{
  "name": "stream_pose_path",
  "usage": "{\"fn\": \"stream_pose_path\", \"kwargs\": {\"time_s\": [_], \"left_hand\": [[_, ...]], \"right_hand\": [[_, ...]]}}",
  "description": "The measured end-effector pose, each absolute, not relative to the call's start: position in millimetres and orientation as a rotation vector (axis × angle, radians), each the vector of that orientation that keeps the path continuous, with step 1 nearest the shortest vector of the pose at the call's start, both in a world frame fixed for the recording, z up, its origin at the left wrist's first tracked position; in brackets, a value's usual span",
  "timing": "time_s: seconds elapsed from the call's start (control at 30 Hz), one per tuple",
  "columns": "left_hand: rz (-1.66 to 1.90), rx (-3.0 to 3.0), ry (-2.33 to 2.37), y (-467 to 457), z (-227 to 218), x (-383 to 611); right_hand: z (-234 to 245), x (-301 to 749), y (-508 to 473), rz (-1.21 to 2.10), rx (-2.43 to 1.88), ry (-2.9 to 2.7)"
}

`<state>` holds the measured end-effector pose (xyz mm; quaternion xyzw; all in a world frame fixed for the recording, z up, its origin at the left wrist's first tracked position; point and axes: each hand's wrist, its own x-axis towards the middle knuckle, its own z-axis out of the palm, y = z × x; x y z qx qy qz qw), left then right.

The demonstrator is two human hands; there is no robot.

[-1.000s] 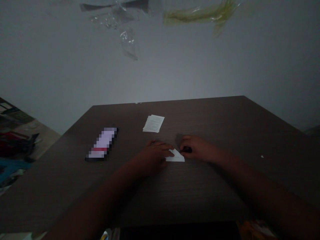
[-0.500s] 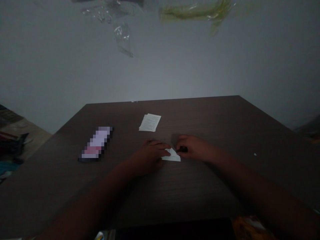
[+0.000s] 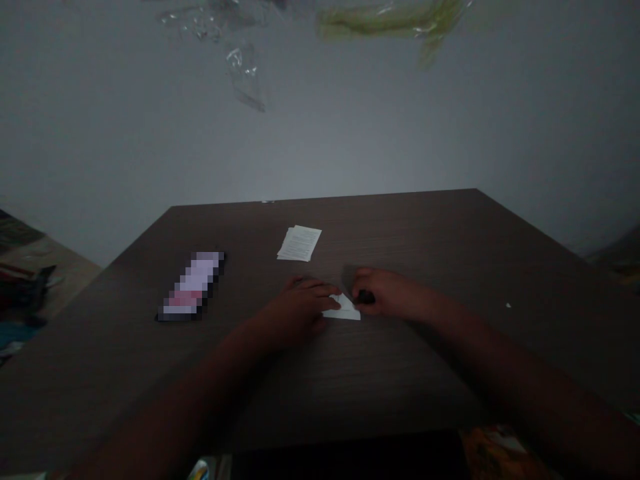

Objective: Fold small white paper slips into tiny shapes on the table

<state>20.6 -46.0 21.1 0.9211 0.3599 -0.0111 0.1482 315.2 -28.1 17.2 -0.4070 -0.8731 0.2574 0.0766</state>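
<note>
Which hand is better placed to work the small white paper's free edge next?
Right, probably. The right hand has its fingertips at the exposed right edge of the small white paper, while the left hand lies over its left part, pinning it.

Dim indoor room, most likely a home rather than a workplace. Dark wood-grain surface (image 3: pixel 400 373) set against a plain pale wall (image 3: pixel 450 133). Clear plastic wrappers (image 3: pixel 245 73) and a yellow-green one (image 3: pixel 390 20) stuck high on that wall. Left of the surface, bare floor (image 3: pixel 65 267) with loose red and blue clutter (image 3: pixel 25 287), too dark to identify. A phone (image 3: pixel 193 285) and a small stack of paper slips (image 3: pixel 299 243) lie on top.
</note>
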Motion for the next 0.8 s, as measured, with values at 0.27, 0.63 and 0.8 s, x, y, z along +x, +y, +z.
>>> {"fn": "stream_pose_path", "kwargs": {"time_s": [0.27,0.63,0.8], "left_hand": [[-0.026,2.650,1.041,-46.5,20.4,20.6],[-0.029,2.661,1.048,-48.1,25.2,21.5],[-0.036,2.647,1.044,-47.8,26.0,22.9]], "right_hand": [[16.5,319.3,-27.0,0.805,-1.153,-2.612],[10.4,314.1,-24.3,0.713,-1.199,-2.604],[11.0,304.1,-24.0,0.620,-1.329,-2.618]]}}
